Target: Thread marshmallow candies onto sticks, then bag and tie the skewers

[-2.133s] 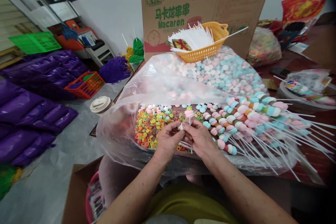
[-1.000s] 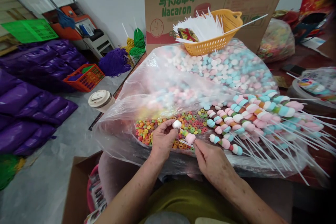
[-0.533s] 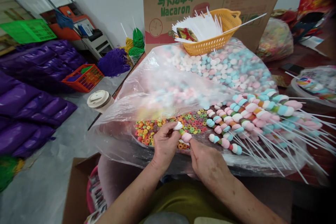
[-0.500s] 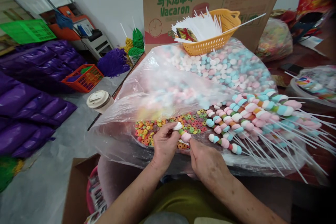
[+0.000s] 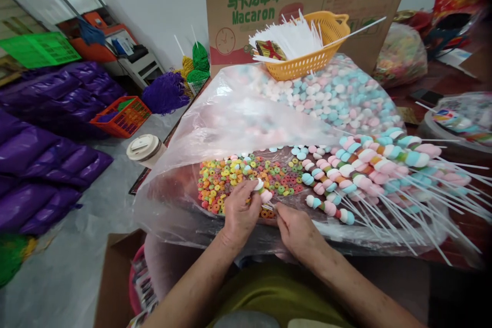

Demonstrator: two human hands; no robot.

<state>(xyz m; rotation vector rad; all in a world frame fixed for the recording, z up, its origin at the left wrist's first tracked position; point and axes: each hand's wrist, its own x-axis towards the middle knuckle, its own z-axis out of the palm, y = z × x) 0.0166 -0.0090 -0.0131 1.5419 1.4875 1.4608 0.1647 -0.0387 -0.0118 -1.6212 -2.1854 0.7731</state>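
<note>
Both forearms are reaching forward from the lap, wrists bent down over the bag-covered surface [image 5: 200,225]. The left hand [image 5: 240,212] is pinching a white marshmallow [image 5: 260,185] between thumb and fingertips, touching the pink one [image 5: 266,196] on the stick. The right hand [image 5: 295,228] is lying palm-down, fingers gripping the stick's [image 5: 269,208] lower end above the cereal rings [image 5: 230,177], beside finished skewers [image 5: 369,169].

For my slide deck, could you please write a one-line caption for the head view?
Left hand and right hand hold a candy skewer over ring candies, beside finished skewers.
</note>
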